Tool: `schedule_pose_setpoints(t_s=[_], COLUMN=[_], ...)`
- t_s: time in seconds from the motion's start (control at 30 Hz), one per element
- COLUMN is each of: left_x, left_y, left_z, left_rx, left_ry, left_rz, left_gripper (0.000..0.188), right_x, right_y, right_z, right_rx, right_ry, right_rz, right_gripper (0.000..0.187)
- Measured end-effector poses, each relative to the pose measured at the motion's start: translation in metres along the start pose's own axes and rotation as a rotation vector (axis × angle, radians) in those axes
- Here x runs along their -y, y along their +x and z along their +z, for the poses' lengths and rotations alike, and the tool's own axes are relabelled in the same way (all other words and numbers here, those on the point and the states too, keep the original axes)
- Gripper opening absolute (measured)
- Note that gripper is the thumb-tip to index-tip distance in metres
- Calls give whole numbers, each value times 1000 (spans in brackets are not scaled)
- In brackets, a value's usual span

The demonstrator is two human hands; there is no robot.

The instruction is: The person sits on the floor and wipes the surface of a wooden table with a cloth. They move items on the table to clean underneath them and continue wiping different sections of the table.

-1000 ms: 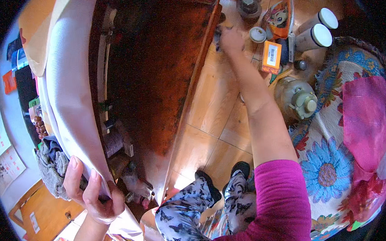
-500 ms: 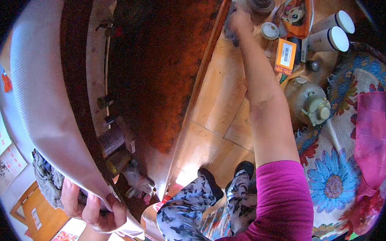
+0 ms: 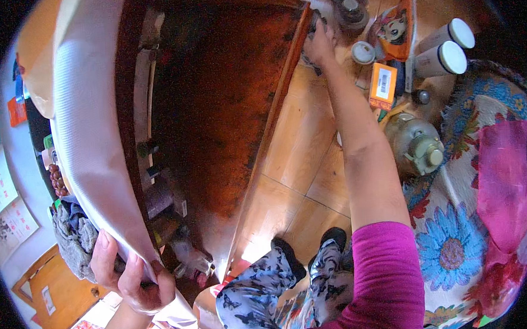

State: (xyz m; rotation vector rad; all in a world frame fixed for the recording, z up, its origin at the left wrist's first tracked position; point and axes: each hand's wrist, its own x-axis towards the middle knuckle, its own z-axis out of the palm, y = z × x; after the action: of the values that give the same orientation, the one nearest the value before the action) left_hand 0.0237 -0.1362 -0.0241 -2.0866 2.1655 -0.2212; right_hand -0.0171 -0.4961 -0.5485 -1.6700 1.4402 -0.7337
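Note:
My left hand [image 3: 135, 278] is closed on the lower edge of a white textured tablecloth [image 3: 91, 114], lifting it. Just beside those fingers lies a bunched grey cloth [image 3: 75, 240]. Farther off, my right hand [image 3: 321, 42] reaches to the outer edge of a dark reddish-brown wooden panel [image 3: 225, 107], which looks like an open cabinet door. A dark rag [image 3: 310, 62] is under its fingers, pressed to that edge. Left of the panel, a dim shelf space holds a clear plastic bag [image 3: 191, 257] and items too dark to name.
On the wooden floor [image 3: 297, 127] at right stand a glass teapot [image 3: 414, 141], an orange box [image 3: 383, 85], two white cups [image 3: 443, 58], a small lidded jar [image 3: 363, 53] and a dark-bodied jar [image 3: 351, 17]. A flowered cover [image 3: 453, 250] with a pink cloth [image 3: 503, 182] lies nearer.
The lifted tablecloth appears farther right, with more tabletop items showing behind it. My right hand and the rag are slightly lower along the panel's edge. My left hand keeps its grip.

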Motion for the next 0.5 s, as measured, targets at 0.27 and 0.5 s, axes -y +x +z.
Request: schedule_pose_setpoints(t_s=[0.27, 0.5], left_x=[0, -5], left_y=[-3, 7], left_z=[0, 1], left_rx=[-9, -51], left_ry=[-12, -70], left_rz=[-2, -44], left_gripper=[59, 59], right_x=[12, 12], right_y=[2, -35], right_z=[-13, -28], right_rx=[123, 367], right_ry=[-322, -446], right_rz=[143, 11], right_gripper=[48, 41])
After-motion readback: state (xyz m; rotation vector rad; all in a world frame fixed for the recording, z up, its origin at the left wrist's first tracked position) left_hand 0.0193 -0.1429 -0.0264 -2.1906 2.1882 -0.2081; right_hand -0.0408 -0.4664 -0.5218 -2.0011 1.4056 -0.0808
